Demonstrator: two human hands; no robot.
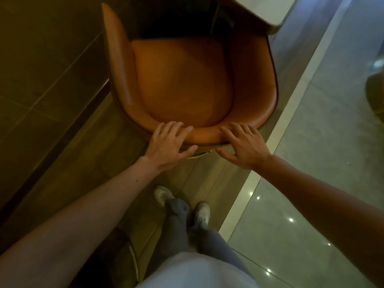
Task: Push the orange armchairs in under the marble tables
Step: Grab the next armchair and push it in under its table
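An orange armchair (pixel 182 80) stands right in front of me, seat facing away. Its front reaches under the pale marble table (pixel 268 9) at the top of the view, whose corner overhangs the chair's right arm. My left hand (pixel 168 145) rests on the top of the curved backrest, fingers spread over the rim and thumb behind it. My right hand (pixel 242 142) lies on the same rim a little to the right, fingers straight and spread, thumb behind the back.
A dark tiled wall (pixel 41 69) runs close along the chair's left side. A pale strip (pixel 291 113) divides the wooden floor from glossy grey tiles (pixel 311 183) on the right. My feet (pixel 182 206) stand just behind the chair. A dark object (pixel 375 96) sits at the right edge.
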